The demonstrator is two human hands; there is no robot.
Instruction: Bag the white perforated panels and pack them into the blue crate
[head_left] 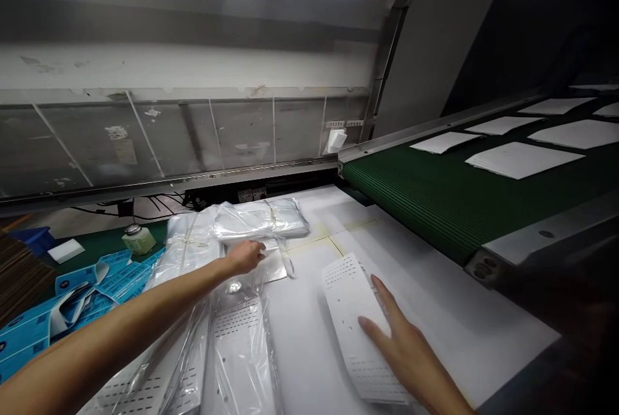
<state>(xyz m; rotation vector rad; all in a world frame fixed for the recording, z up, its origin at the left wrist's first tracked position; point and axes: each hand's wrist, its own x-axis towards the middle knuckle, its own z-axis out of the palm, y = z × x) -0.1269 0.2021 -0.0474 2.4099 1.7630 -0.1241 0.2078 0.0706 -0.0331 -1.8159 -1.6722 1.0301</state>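
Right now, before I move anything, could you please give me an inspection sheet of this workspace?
Surface: white work table, faint yellow lines on it.
Job's things: perforated white panel; strapped clear plastic packs; bagged perforated panels.
Clutter: blue printed label strips, small glass jar, blue bin.
Hands: left hand at the strapped packs; right hand flat on the panel, fingers spread.
Cables: dark cables beyond the table's far edge.
Surroundings: green conveyor belt carrying white sheets.
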